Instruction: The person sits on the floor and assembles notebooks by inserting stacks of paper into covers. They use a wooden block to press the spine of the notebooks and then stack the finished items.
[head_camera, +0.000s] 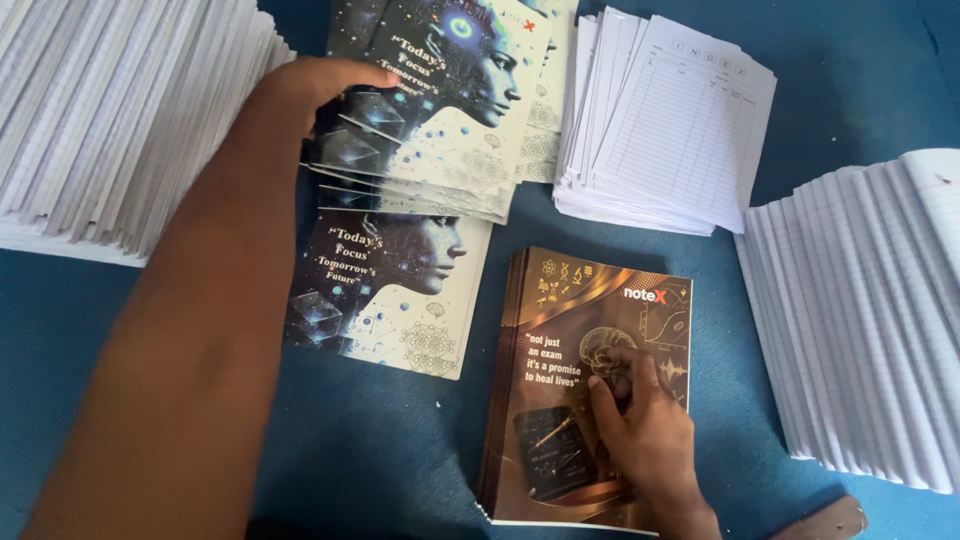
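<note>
Looking down from the head view — only one camera here

Left hand (325, 85) reaches up-left onto the fanned stack of blue-and-white covers (440, 110); fingers curled over the stack's left edge, thumb side on top. Grip looks pressed onto the top sheets, but whether one is actually pinched I cannot tell, the fingertips are hidden under the edge. A single blue-and-white cover (385, 295) lies flat just below that stack, partly tucked under it

Right hand (640, 420) lies flat on the brown-and-gold cover stack (585, 390) at centre, fingers spread a little and pressing down on the top cover, not pinching anything

Around them on the blue worktop (400, 450): ruled index sheets (670, 120) stacked top right, fanned lined page bundles (870, 320) at far right, another big lined bundle (110, 110) top left

Handling, my read — covers are thin glossy card: light, flexible, slippery against each other, so the fan will slide if pushed. Best taken at a free corner or side edge, thumb on top, fingers beneath, peeling one off; creases easily if bent
</note>
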